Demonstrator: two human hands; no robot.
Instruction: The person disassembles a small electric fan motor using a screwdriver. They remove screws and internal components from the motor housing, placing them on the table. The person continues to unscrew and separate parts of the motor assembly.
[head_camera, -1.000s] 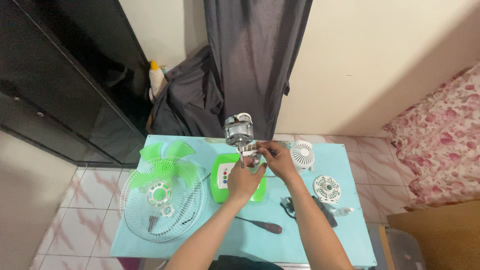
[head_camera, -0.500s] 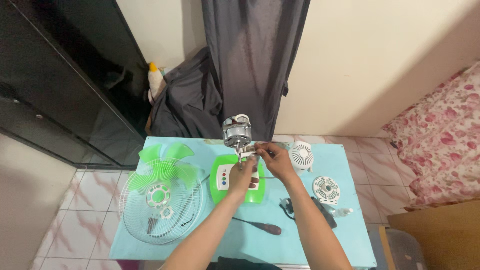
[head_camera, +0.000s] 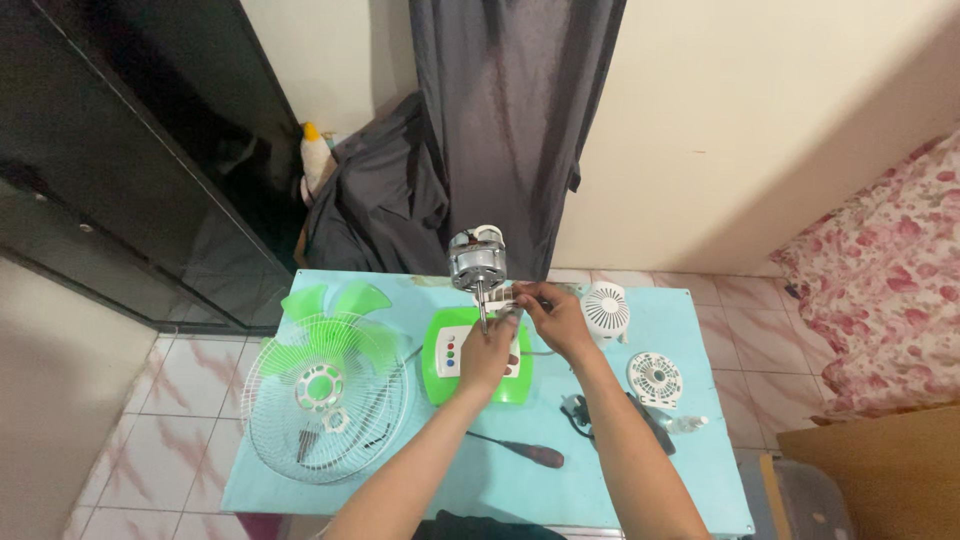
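Meanwhile both hands, left hand (head_camera: 487, 352) and right hand (head_camera: 556, 318), stay clamped on the fan motor (head_camera: 476, 256), barely shifted above the green base (head_camera: 470, 358), so work continues unchanged.

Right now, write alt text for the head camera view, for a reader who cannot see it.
Two bare hands, the left hand and right hand, work together on a fan motor standing above a green control base on a light blue table. A white wire fan guard lies left, a screwdriver in front, white covers to the right.
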